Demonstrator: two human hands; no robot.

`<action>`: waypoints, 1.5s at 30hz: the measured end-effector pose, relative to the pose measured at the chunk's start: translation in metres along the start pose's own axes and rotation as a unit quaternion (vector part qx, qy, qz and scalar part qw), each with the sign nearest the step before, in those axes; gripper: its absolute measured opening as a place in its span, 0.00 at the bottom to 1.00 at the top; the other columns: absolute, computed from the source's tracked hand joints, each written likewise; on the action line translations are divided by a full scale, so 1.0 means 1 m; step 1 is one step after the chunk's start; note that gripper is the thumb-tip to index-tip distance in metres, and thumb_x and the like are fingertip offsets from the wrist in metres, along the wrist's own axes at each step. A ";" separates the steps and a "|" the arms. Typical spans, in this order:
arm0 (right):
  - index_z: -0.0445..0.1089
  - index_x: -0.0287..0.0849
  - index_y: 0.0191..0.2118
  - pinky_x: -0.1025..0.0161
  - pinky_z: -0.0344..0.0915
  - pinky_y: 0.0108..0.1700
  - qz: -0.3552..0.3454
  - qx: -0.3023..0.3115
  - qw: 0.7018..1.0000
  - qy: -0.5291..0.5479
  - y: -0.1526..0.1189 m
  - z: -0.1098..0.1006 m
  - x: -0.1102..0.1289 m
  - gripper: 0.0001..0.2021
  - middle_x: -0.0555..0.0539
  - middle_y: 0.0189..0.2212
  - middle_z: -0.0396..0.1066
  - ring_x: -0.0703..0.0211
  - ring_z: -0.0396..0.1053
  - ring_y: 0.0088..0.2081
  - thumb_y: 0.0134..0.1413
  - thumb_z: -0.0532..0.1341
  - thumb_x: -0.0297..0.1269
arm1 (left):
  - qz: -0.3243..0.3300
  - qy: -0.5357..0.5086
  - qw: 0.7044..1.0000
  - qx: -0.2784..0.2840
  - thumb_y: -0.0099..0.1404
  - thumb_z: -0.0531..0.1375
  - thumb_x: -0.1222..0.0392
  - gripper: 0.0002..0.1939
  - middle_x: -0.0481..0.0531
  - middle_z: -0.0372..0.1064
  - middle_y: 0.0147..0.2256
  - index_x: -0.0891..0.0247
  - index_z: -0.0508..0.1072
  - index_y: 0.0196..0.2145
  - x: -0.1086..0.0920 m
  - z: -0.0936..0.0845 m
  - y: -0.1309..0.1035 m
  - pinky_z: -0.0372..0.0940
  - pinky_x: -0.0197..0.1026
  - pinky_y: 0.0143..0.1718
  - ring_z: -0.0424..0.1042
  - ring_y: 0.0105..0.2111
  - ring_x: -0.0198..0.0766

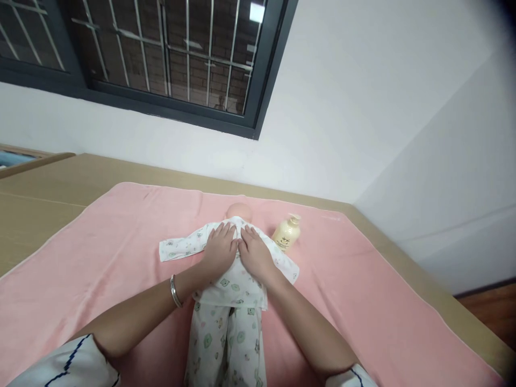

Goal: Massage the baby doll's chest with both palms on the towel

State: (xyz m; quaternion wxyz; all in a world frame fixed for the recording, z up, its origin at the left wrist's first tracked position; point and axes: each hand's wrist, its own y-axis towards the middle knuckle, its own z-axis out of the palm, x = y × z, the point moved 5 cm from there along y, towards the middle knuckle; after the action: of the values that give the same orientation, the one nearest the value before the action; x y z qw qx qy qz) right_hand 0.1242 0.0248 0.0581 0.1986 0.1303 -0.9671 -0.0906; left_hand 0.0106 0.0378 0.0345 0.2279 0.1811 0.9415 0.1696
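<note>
A baby doll in a white patterned top (231, 287) and matching trousers (242, 344) lies stretched out on a pink sheet. Its smooth bald head (238, 211) is at the far end, and one sleeve (179, 248) spreads to the left. My left hand (220, 250) rests flat on the upper part of the top, fingers extended. Close beside it, my right hand (255, 252) lies flat on the same cloth, the two thumbs nearly meeting. Neither hand grasps anything. To the right of the doll's shoulder is a cream pump bottle (287, 233).
The pink sheet (346, 301) covers most of a wooden surface (52, 183). A white wall (314, 123) rises behind it, with a dark-framed barred window (169, 54) at upper left. Another wall (455, 193) bounds the right side.
</note>
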 end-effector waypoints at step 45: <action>0.54 0.35 0.65 0.45 0.40 0.66 0.006 -0.035 0.999 -0.027 0.008 0.010 -0.013 0.25 0.38 0.65 0.54 0.45 0.47 0.67 0.67 0.45 0.39 | -0.013 -0.059 0.998 -0.015 0.70 0.46 0.58 0.24 0.56 0.59 0.63 0.62 0.63 0.60 0.013 0.005 0.006 0.48 0.58 0.64 0.52 0.65 0.47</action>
State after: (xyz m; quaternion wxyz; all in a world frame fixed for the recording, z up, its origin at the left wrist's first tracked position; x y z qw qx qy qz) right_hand 0.1300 0.0369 0.0466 0.1769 0.1153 -0.9693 -0.1263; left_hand 0.0040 0.0492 0.0280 0.2879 0.1747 0.9261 0.1699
